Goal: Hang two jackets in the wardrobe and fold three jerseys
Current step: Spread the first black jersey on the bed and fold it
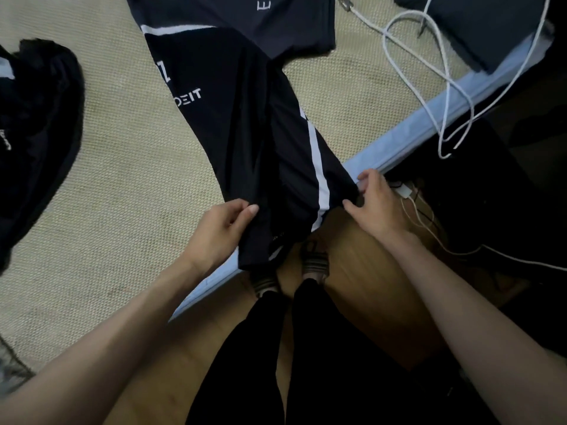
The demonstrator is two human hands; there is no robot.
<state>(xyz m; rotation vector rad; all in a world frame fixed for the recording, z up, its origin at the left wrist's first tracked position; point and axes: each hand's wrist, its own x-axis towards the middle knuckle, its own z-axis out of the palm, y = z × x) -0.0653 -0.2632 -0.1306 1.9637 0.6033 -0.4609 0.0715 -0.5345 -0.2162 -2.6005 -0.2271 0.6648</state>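
A black jersey [233, 118] with white stripes and white lettering lies stretched across the woven bed mat [122, 167], its near end hanging over the bed edge. My left hand [221, 231] pinches that near end on its left side. My right hand [377, 200] grips the same end on its right side, beside the white stripe. A second dark jersey [245, 19] lies spread flat at the top, partly under the first. Another black garment [33, 130] is heaped at the left edge of the mat.
White cables [441, 87] loop over the bed's right corner beside a folded dark grey cloth [491, 29]. The light blue mattress edge [408, 145] runs diagonally. My legs and sandalled feet [316, 265] stand on the wooden floor. A charger and more cables [408, 194] lie right of my right hand.
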